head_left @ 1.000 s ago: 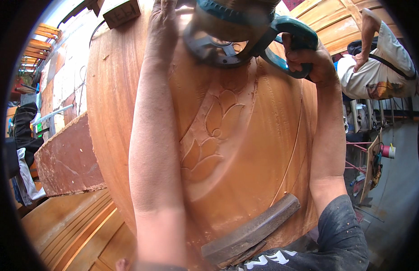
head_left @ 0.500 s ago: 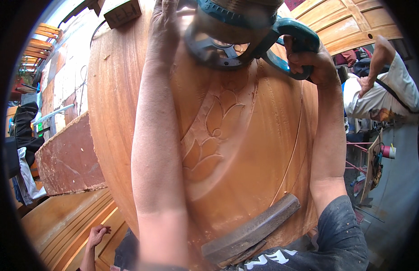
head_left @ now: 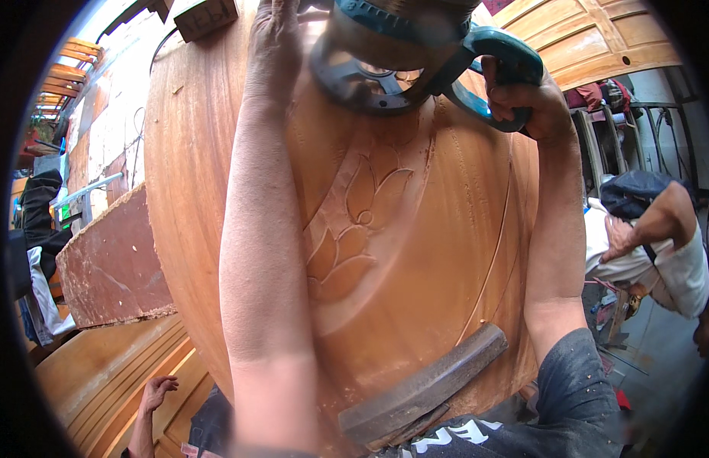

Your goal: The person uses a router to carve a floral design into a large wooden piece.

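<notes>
A teal and black handheld router [head_left: 404,57] stands on a large wooden panel [head_left: 415,282] at the top of the view. My right hand [head_left: 531,103] is closed round its looped teal handle. My left hand [head_left: 276,38] is at the router's left side. Its fingers run past the top edge, so their grip is hidden. Carved petals [head_left: 362,191] in a recessed, curving band lie between my forearms, just below the router's round base. A thin curved groove [head_left: 498,252] runs down the panel near my right forearm.
A dark, bar-like block [head_left: 427,385] lies across the panel's near edge by my body. A wooden block [head_left: 205,19] sits at the upper left. A reddish-brown board [head_left: 117,263] adjoins the left side. Another person [head_left: 648,237] is at right; another person's hand [head_left: 159,391] shows lower left.
The router and my hands have hardly moved, and the view has shifted slightly. At right, the other person has come lower in the view. The hand at lower left has moved slightly left.
</notes>
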The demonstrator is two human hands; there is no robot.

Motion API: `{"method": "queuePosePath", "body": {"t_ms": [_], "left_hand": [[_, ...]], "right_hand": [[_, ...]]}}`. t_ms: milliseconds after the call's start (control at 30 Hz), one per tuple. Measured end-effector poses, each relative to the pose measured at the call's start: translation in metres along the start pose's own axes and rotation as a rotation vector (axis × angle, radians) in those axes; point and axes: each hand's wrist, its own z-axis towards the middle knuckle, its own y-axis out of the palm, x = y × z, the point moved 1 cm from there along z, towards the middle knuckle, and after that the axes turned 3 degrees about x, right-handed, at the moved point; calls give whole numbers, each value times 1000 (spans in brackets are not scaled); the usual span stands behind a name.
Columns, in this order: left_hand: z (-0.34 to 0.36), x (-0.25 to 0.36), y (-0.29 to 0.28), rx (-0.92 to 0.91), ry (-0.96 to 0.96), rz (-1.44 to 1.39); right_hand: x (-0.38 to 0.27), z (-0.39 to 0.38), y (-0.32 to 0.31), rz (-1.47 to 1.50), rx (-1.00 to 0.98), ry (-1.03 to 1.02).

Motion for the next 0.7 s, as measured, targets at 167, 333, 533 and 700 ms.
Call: {"method": "queuePosePath", "body": {"t_ms": [167,333,533,700], "left_hand": [[-2,-2,-3,0,-32,-59],[-2,-5,-3,16,-33,-67],[-5,1,-3,17,-37,32],[-13,2,3,54,9,26]], "right_hand": [[0,-1,0,3,-12,21],[-1,-1,0,1,-34,12],[2,-4,-1,2,-12,14],[1,-5,-2,0,-47,-10]]}}
